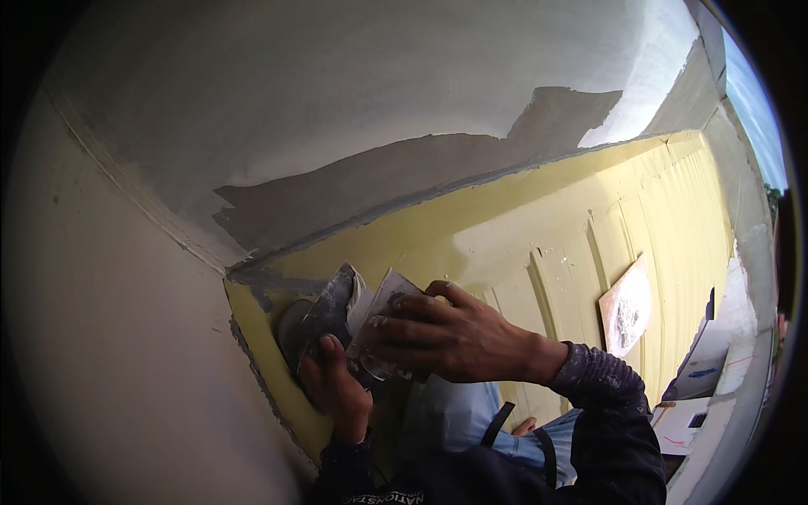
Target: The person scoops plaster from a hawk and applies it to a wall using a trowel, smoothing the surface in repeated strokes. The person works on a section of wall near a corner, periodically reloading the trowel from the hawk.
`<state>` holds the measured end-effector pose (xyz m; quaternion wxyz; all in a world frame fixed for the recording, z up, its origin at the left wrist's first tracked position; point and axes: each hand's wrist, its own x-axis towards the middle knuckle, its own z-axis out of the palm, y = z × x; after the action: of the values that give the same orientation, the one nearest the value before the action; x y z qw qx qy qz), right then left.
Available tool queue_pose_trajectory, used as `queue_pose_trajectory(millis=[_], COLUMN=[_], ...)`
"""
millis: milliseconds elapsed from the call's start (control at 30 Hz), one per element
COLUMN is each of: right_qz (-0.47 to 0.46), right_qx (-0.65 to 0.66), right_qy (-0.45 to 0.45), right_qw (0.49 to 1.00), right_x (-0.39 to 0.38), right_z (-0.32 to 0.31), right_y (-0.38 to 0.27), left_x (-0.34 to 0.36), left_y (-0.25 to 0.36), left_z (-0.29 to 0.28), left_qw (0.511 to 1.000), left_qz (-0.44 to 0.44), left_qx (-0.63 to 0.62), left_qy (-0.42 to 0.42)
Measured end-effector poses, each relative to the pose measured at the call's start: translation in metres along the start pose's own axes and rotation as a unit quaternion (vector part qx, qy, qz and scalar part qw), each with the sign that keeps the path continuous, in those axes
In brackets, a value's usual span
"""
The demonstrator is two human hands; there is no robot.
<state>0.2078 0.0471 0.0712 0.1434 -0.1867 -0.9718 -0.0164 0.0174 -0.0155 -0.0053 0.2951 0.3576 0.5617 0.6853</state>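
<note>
My left hand [341,379] grips a dark, putty-smeared flat tool [324,299], whose exact kind I cannot make out, with a pale ragged edge along its right side. My right hand [442,332] has its fingers curled over a pale flat blade [379,295] with grey smears, held right beside the dark tool. Both hands are low in the centre, over the yellow panelled surface [522,219] near its corner with the walls.
A grey wall [337,84] with patchy coating meets a pale wall [126,337] at left. A square board [624,303] with white powdery residue rests on the yellow surface. My jeans-clad leg [446,412] is below; a concrete edge [741,278] runs along the right, with sky beyond.
</note>
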Motion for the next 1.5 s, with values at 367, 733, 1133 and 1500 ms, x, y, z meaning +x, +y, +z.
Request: queue_pose_trajectory(millis=[367,733,1133,1500], right_qz=[0.407,0.405,0.461,0.409], right_qx=[0.337,0.310,0.228,0.143], right_qy=[0.375,0.560,0.583,0.501], right_qw=[0.762,0.653,0.630,0.749], right_x=[-0.054,-0.057,0.105,0.265], right_z=[0.083,0.083,0.120,0.182], right_y=[0.115,0.239,0.131,-0.012], left_x=[0.028,0.015,0.002,-0.014], left_y=[0.016,-0.001,0.007,0.036], left_z=[-0.006,-0.005,-0.027,-0.033], left_qw=[0.975,0.986,0.965,0.931], left_qz=[-0.002,-0.020,0.200,0.229], left_qx=[-0.163,-0.089,0.145,0.245], left_qy=[0.152,0.141,0.086,0.141])
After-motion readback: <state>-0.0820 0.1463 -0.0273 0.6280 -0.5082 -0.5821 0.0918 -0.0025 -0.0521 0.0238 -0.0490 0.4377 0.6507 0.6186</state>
